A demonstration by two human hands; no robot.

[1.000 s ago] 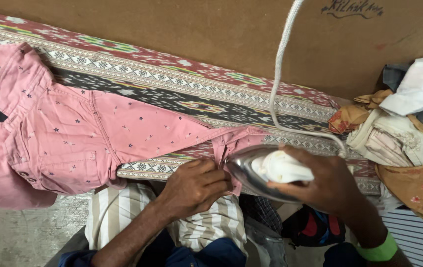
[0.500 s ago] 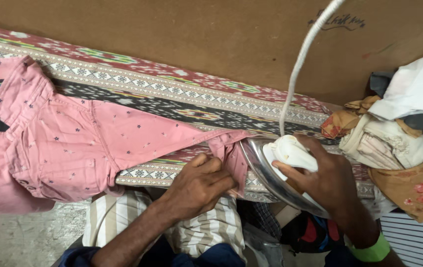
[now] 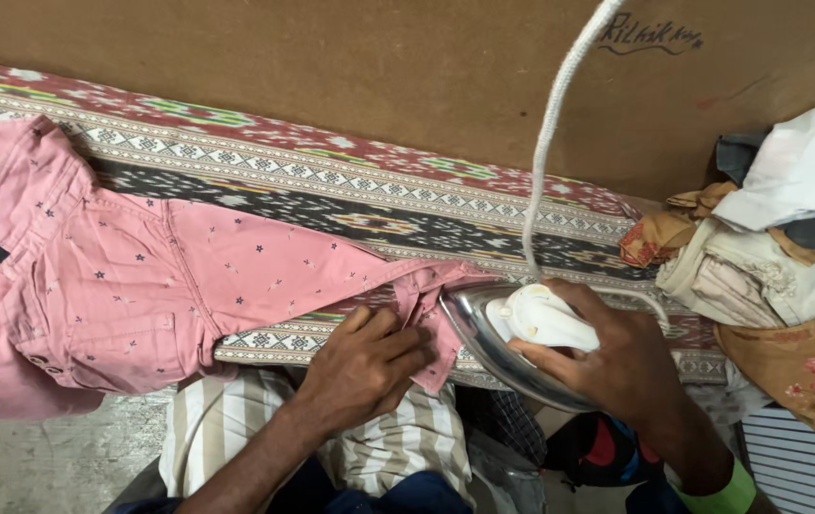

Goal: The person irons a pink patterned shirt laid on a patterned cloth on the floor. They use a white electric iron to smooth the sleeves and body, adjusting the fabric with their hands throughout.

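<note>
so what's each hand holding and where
The right hand grips the iron by its white handle. The left hand pins the pink shirt at the cuff end of its sleeve.
</note>
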